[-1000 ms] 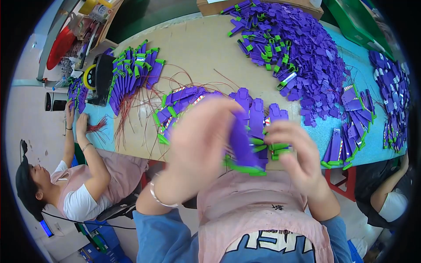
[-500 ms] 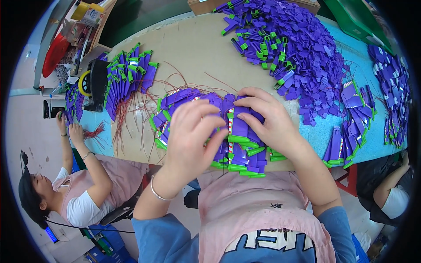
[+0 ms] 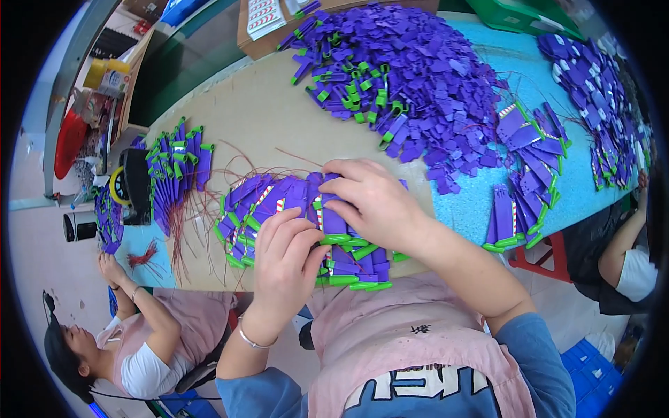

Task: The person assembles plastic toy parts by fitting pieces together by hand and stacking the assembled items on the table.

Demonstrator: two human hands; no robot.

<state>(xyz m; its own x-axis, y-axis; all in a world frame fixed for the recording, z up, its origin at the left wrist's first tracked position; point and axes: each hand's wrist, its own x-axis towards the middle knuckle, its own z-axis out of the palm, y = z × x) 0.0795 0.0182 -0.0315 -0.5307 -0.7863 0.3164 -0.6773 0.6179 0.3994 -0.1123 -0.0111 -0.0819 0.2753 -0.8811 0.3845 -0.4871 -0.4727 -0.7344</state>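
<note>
A purple plastic piece (image 3: 334, 221) with a green rounded end and a red-and-white striped edge lies on top of a pile of similar pieces (image 3: 261, 198) in front of me. My right hand (image 3: 380, 209) grips it from above and the right, fingers bent over its far end. From the left, my left hand (image 3: 284, 268) has its fingers curled, index fingertip and thumb close together at the striped edge near the green end. Its palm hides part of the pile. Thin red wires (image 3: 293, 155) trail from the pile's far side.
A large heap of purple parts (image 3: 425, 83) covers the far right. More green-tipped pieces lie fanned at right (image 3: 533, 174) and left (image 3: 181, 164), the latter beside a black-and-yellow tape dispenser (image 3: 132, 184). A co-worker (image 3: 160, 334) sits at left; a green bin (image 3: 523, 17) stands far right.
The view has shifted, moving the scene left. My left hand has come down from above the pile to the piece, its fingers drawing closer together. My right hand stays on the piece.
</note>
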